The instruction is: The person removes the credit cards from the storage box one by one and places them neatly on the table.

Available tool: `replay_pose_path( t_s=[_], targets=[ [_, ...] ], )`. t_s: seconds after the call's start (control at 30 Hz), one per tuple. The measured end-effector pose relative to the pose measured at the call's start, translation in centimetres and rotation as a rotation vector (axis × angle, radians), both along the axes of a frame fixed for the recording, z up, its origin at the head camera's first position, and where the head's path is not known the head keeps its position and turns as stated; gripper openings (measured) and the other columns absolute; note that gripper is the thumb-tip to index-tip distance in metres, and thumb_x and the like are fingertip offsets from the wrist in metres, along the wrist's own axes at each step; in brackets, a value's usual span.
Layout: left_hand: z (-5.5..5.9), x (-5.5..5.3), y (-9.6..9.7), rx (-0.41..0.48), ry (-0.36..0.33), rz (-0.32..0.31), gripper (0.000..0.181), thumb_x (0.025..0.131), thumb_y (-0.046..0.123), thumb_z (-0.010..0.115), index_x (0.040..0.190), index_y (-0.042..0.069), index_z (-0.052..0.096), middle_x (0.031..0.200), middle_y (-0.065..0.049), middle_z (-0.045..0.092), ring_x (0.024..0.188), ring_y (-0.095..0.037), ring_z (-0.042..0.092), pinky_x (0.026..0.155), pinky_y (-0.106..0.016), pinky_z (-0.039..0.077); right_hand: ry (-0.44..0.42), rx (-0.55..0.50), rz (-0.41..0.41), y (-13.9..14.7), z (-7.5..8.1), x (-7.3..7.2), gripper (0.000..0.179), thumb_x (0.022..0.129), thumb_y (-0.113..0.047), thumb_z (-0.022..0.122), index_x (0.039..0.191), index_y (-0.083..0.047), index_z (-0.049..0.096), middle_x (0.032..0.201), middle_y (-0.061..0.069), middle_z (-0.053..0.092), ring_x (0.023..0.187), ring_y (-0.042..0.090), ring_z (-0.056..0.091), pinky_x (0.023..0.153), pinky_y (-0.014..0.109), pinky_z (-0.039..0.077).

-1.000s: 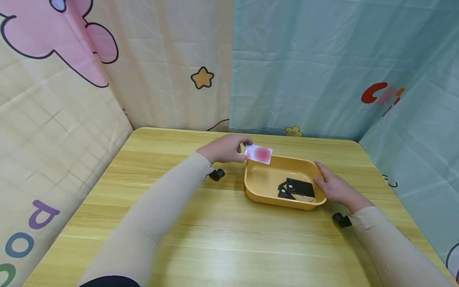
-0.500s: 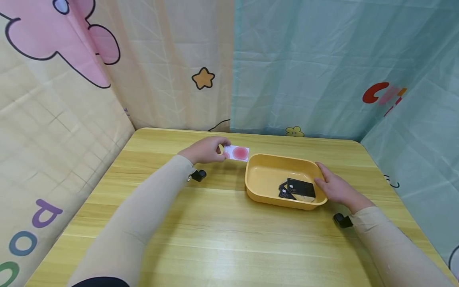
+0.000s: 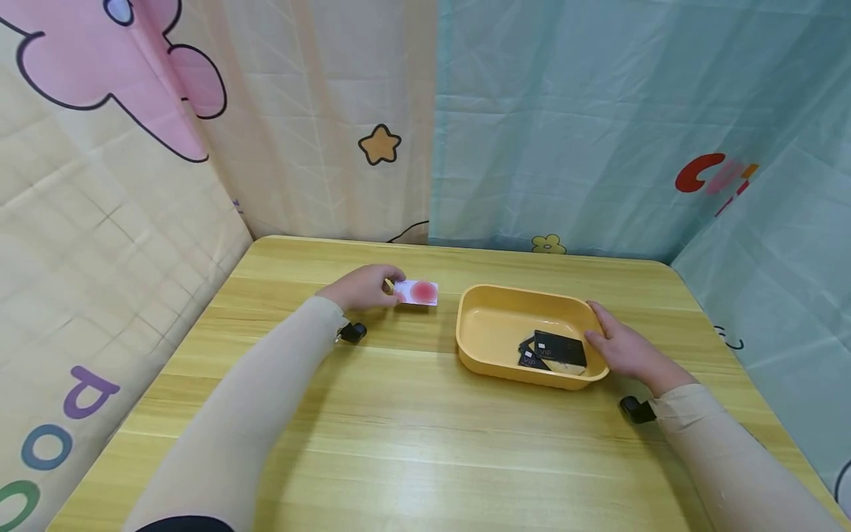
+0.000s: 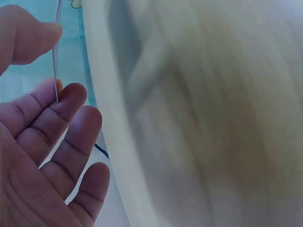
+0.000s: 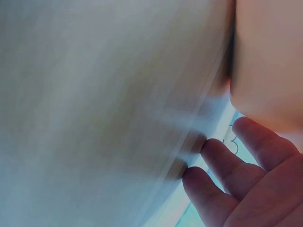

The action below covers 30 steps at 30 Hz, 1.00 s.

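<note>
My left hand (image 3: 362, 287) pinches a white card with a pink round print (image 3: 420, 292) by its left end, low over the table and left of the tray. In the left wrist view the card (image 4: 55, 71) shows edge-on between thumb and a fingertip, the other fingers loosely bent. A yellow plastic tray (image 3: 492, 329) sits on the table, my right hand (image 3: 625, 351) holding its right end with the thumb over the rim. From the right wrist, the tray wall (image 5: 270, 61) is above my fingers (image 5: 232, 168). Several black VIP cards (image 3: 560, 348) and a gold one lie inside, at the near right.
The wooden table (image 3: 399, 414) has its far edge against a printed curtain (image 3: 565, 125), with more curtain on both sides. Dark camera mounts (image 3: 353, 332) stick out below both wrists.
My left hand has carried the card leftward, from over the tray's left corner to beside it, and lower toward the table. The right hand and tray stay in place.
</note>
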<state>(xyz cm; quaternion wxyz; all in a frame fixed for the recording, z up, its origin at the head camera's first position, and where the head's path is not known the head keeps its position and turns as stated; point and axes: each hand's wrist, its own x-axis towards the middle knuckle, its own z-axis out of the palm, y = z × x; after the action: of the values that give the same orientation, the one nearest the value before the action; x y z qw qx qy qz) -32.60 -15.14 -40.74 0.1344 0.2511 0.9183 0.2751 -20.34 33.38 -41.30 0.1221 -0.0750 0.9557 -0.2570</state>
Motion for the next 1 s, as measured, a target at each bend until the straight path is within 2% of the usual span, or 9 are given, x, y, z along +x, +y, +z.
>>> replay_pose_path(
  t_s=[0.27, 0.53, 0.67, 1.0],
  targets=[
    [-0.4, 0.5, 0.1, -0.016, -0.011, 0.01, 0.047, 0.097, 0.03, 0.075, 0.137, 0.01, 0.064, 0.13, -0.008, 0.067, 0.119, -0.026, 0.061, 0.11, -0.045, 0.047, -0.001, 0.006, -0.002, 0.0, 0.1, 0.1, 0.068, 0.114, -0.022, 0.039, 0.165, 0.007, 0.003, 0.155, 0.047, 0.032, 0.132, 0.06, 0.052, 0.106, 0.069, 0.046],
    [-1.1, 0.6, 0.8, -0.044, -0.01, 0.011, 0.045, 0.096, 0.032, 0.076, 0.135, 0.013, 0.065, 0.121, -0.006, 0.066, 0.112, -0.025, 0.055, 0.107, -0.042, 0.045, -0.007, 0.006, -0.001, 0.0, 0.1, 0.1, 0.069, 0.114, -0.022, 0.039, 0.165, 0.006, 0.003, 0.155, 0.047, 0.032, 0.132, 0.06, 0.053, 0.106, 0.068, 0.046],
    [-1.3, 0.6, 1.1, -0.06, -0.013, 0.015, 0.046, 0.095, 0.032, 0.075, 0.136, 0.014, 0.065, 0.128, -0.006, 0.066, 0.115, -0.026, 0.055, 0.111, -0.044, 0.044, -0.011, -0.001, -0.002, 0.0, 0.1, 0.1, 0.069, 0.114, -0.022, 0.039, 0.165, 0.006, 0.003, 0.156, 0.047, 0.031, 0.132, 0.06, 0.053, 0.106, 0.069, 0.046],
    [-1.8, 0.5, 1.3, -0.131, 0.032, -0.003, 0.047, 0.094, 0.035, 0.075, 0.135, 0.014, 0.068, 0.145, -0.007, 0.06, 0.134, -0.031, 0.05, 0.121, -0.048, 0.037, 0.001, -0.02, 0.01, 0.0, 0.0, 0.1, 0.068, 0.114, -0.021, 0.039, 0.165, 0.007, 0.003, 0.155, 0.047, 0.031, 0.133, 0.061, 0.051, 0.107, 0.07, 0.044]
  ],
)
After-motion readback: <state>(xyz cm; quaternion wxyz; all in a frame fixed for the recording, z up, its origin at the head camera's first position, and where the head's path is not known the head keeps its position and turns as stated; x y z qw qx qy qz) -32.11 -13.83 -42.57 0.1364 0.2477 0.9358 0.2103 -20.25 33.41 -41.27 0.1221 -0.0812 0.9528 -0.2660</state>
